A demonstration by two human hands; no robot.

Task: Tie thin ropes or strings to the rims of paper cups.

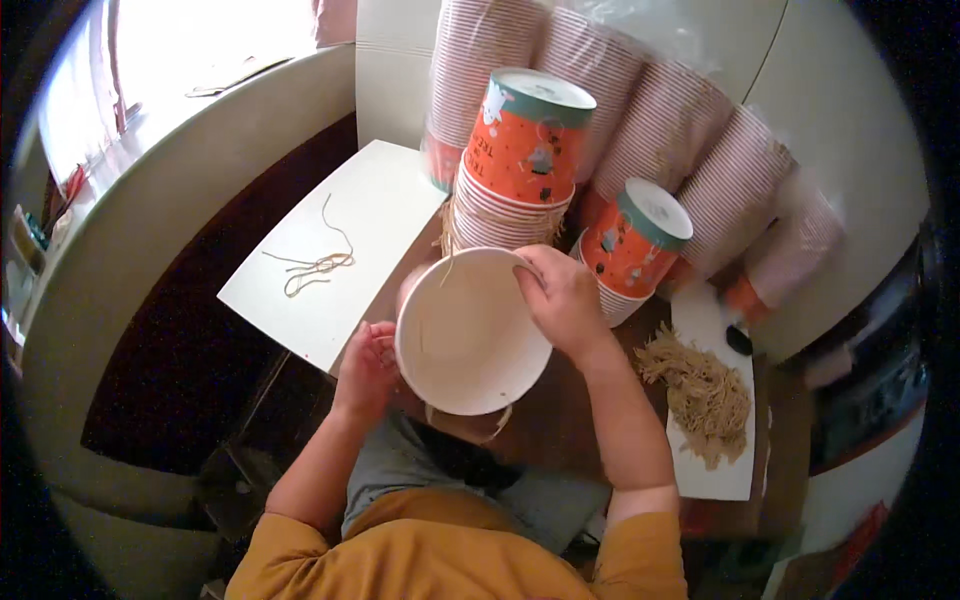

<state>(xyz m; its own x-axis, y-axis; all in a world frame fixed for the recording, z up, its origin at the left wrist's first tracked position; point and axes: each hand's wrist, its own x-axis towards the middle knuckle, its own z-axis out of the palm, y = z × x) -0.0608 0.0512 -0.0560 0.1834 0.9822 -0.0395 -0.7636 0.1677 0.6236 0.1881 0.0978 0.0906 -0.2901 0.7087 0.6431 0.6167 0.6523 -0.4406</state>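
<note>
Head view: state of each hand?

Right hand: thumb inside, pinching the rim of the bucket, held above the lap, mouth toward the camera. Left hand: fingers curled at its left side; grip contents cannot be determined.

Possible fault?

Excess pinch could crease the rim; insufficient tension could let the cord slip.

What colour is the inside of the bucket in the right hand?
Off-white; the bucket shows it best in the head view.

Outer wall of the bucket mostly hidden.
</note>
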